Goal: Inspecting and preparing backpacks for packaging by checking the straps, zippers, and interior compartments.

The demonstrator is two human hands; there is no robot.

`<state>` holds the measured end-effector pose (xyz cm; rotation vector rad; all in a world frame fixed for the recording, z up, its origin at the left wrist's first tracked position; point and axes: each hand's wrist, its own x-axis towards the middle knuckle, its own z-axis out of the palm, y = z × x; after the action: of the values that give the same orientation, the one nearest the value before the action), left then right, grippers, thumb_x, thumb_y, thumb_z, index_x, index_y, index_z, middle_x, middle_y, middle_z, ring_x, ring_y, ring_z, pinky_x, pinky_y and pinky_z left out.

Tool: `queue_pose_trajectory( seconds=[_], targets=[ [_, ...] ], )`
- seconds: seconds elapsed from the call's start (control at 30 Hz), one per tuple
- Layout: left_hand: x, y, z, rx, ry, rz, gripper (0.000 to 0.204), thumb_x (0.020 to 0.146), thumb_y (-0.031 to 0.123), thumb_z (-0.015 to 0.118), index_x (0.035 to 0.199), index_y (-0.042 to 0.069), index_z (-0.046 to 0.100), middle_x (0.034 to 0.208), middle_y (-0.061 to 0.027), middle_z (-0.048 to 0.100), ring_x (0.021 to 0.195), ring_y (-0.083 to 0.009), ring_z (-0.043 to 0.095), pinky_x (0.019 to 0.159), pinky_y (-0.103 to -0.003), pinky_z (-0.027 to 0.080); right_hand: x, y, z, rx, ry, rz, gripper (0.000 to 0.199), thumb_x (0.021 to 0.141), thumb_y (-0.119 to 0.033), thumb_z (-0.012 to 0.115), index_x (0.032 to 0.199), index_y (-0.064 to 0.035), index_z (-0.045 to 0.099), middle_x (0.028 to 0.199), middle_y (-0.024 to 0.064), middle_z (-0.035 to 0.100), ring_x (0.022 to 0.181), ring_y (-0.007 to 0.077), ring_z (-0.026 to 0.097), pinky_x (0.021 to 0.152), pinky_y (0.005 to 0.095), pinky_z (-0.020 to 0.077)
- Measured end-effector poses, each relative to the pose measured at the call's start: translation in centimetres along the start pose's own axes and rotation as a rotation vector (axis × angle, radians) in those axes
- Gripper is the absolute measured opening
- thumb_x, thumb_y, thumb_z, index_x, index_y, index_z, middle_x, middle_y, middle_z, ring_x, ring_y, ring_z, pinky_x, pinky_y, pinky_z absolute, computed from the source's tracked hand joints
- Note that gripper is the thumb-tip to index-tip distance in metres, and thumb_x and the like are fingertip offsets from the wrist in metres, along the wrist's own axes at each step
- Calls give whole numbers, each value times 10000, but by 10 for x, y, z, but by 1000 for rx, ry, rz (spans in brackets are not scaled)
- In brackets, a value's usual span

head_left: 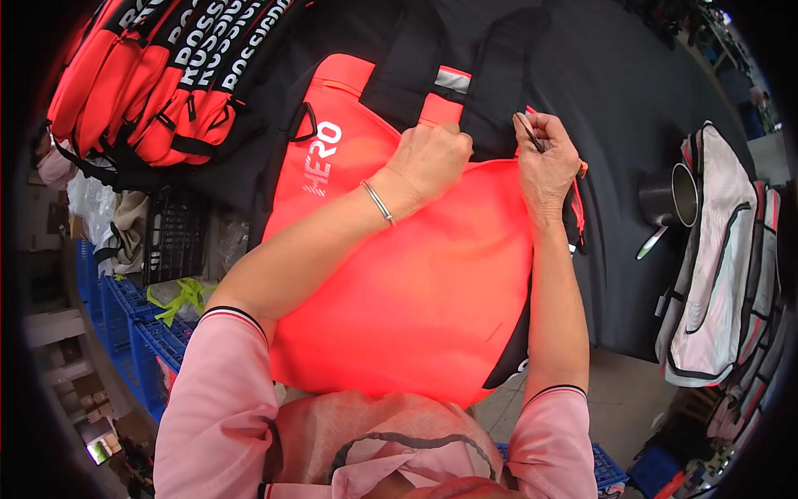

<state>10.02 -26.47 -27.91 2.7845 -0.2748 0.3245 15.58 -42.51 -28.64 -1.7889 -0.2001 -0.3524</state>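
Observation:
A bright red-orange bag (399, 308) with black shoulder straps (499, 62) lies across the table and over my lap. My left hand (432, 162), a silver bangle at its wrist, is closed in a fist on the bag's top edge. Just beyond its knuckles is a short red tab (440, 110) with a grey-silver piece above it. My right hand (546, 162) pinches a small dark, slim metal tool (529, 133) between thumb and fingers, beside the bag's upper right corner. The tool's exact kind is too small to tell.
Several red and black bags (150, 91) are stacked at the far left. A dark metal cup (684, 195) and a white-green pen-like item (652, 242) are on the black-covered table (607, 108). Grey-white bags (715, 283) hang over its right edge. Blue crates (137, 312) stand at the left.

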Motion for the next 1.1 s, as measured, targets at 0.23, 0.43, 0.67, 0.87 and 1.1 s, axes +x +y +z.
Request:
queue_pose_trajectory(
  seconds=[0.23,0.43,0.67,0.87,1.1],
  targets=[
    [8,0,11,-89,92,17,87,795,80,661,807,12,609,810,-137,621,675,-336,652,589,-417,528,-3,-8,-4,-169,-52,-30,201,799,-88,778,918,-8,637,779,50,647,717,133,606,679,265,510],
    [-4,-10,20,-243,153,-75,121,787,58,646,843,27,543,809,-129,593,702,-332,625,615,-412,509,-17,-26,-15,-425,-144,-233,352,811,-222,769,1046,-20,602,996,104,638,970,275,587,829,387,486],
    [-13,-12,16,-400,270,-204,115,814,5,643,878,12,548,857,-100,585,704,-229,621,601,-335,506,-27,-25,-19,-699,-298,-401,249,806,-236,756,891,-42,625,796,64,629,771,244,590,719,377,473],
    [-11,-8,9,-541,214,-209,172,801,-33,654,946,-15,563,905,-143,583,783,-289,637,710,-360,534,-29,-30,-22,-758,-363,-351,229,802,-223,757,858,-41,630,777,67,620,765,244,592,718,378,471],
    [-11,-13,13,-506,237,-194,155,812,-25,683,955,-28,622,888,-108,617,660,-156,633,607,-271,517,-34,-37,-19,-731,-318,-235,219,791,-212,765,834,-43,633,763,62,616,759,241,593,703,382,463]
  ],
)
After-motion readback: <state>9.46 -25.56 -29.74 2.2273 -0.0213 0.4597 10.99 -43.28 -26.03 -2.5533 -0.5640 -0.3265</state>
